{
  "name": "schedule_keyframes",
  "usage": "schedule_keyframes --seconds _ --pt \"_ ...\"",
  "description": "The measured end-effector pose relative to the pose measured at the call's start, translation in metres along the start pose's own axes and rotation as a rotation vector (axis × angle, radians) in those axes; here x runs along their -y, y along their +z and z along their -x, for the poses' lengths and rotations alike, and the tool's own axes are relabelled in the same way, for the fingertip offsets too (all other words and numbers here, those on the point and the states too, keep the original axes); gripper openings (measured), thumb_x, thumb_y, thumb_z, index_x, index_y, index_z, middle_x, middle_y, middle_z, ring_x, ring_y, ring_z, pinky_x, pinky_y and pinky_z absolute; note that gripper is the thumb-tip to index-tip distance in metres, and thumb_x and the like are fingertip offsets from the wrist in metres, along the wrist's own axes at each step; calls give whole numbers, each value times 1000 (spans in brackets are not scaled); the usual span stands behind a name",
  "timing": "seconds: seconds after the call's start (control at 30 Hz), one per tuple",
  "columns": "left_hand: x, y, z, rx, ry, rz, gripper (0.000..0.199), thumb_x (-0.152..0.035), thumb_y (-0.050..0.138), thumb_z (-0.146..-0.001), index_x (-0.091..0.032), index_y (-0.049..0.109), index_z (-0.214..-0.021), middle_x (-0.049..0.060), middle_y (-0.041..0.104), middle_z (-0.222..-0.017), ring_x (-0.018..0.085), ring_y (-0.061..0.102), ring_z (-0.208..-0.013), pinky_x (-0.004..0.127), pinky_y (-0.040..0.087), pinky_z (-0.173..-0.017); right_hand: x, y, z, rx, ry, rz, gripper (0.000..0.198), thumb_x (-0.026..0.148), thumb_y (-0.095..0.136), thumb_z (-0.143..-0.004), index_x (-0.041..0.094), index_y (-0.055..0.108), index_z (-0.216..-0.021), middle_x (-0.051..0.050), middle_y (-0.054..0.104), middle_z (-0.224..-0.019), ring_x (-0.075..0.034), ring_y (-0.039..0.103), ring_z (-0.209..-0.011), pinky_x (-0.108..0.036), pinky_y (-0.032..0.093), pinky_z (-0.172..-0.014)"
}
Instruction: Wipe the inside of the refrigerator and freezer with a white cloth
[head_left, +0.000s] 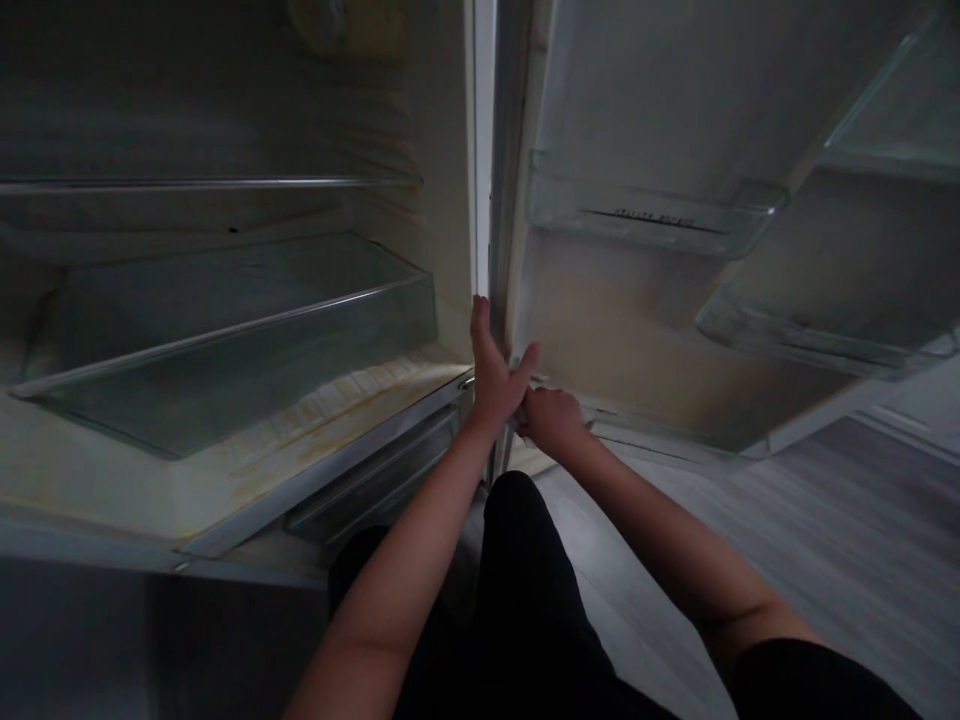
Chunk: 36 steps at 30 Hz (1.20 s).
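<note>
A fridge stands wide open, with its compartment [180, 490] on the left and its door [600, 330] on the right. My left hand [495, 375] is at the hinge side between them, fingers stretched upward along the edge and thumb held apart. Just right of it, by the door's lower corner, my right hand [553, 418] is closed with its fingers curled in. Something pale shows beside that fist, too dark to make out. The door's grey seal [508, 180] runs upward above both hands.
Inside the compartment are a clear drawer [315, 360] and a glass shelf [210, 185], above a stained base. Clear bins [652, 215] line the door. Below lie a second compartment [375, 480] and grey wood-look floor [847, 510]. My knee [517, 540] is close beneath my hands.
</note>
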<state>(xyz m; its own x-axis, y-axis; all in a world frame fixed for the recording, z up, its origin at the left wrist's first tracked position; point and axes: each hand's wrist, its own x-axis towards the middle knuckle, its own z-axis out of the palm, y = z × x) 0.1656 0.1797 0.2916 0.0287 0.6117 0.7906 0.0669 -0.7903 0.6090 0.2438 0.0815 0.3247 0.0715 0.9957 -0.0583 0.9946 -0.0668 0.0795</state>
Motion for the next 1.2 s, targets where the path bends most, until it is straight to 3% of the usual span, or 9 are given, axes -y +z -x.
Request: schedule_keyframes --seconds 0.13,0.33,0.57,0.73,0.8,0.93,1.0,1.1,1.2 --pt "7 11 -14 52 127 -152 77 -29 50 -97 -21 8 -161 12 13 -171 25 9 -158 44 9 -130 -31 4 20 9 39 76 55 30 73 -86 19 49 -135 -16 70 -114 -34 72 -98 -38 54 -76" --pt "11 17 -8 107 46 -202 74 -14 45 -94 -21 15 -161 9 4 -172 26 3 -158 47 10 -130 -100 25 67 -145 208 222 49 25 73 -85 17 54 -129 -14 67 -114 -31 67 -102 -35 48 -79" --pt "-9 31 -5 68 -101 -319 80 -3 45 -87 -16 16 -161 14 8 -171 26 6 -158 48 14 -129 -236 33 85 -48 289 237 42 20 70 -80 17 64 -122 -13 72 -106 -28 68 -92 -32 45 -70" --pt "-14 43 -5 7 -138 -340 80 0 45 -84 -18 22 -159 12 9 -171 27 6 -158 51 16 -129 -315 35 77 -156 -6 101 37 18 56 -86 13 68 -121 -16 70 -116 -26 66 -107 -35 50 -91" --pt "-14 46 -5 -10 -126 -339 80 0 44 -84 -19 24 -159 12 9 -171 27 5 -159 52 16 -129 -321 43 83 -379 31 23 43 15 47 -89 13 66 -127 -15 68 -122 -25 65 -112 -35 51 -94" --pt "-11 50 -5 -34 -101 -332 81 1 43 -83 -21 25 -158 9 7 -172 27 3 -159 53 17 -129 -296 73 106 -1080 412 -10 48 19 41 -92 11 60 -135 -20 53 -144 -30 53 -134 -44 47 -107" --pt "-9 51 -4 -40 -80 -318 80 1 44 -83 -21 25 -158 9 5 -172 27 2 -159 53 16 -129 -279 94 111 -1309 604 -113 53 28 40 -92 10 54 -140 -23 40 -153 -34 38 -146 -50 38 -115" --pt "-5 50 -4 -36 -58 -270 78 -1 44 -85 -20 25 -159 10 3 -172 28 1 -159 52 12 -130 -261 124 98 -1273 882 -543 63 49 41 -88 10 49 -137 -26 49 -141 -38 43 -140 -56 43 -109" --pt "-3 47 -5 -18 -50 -225 78 -4 44 -87 -21 23 -160 8 -1 -172 28 0 -159 54 8 -130 -258 140 71 -1039 844 -1095 68 68 25 -84 16 56 -115 -16 65 -101 -32 67 -104 -48 58 -85"
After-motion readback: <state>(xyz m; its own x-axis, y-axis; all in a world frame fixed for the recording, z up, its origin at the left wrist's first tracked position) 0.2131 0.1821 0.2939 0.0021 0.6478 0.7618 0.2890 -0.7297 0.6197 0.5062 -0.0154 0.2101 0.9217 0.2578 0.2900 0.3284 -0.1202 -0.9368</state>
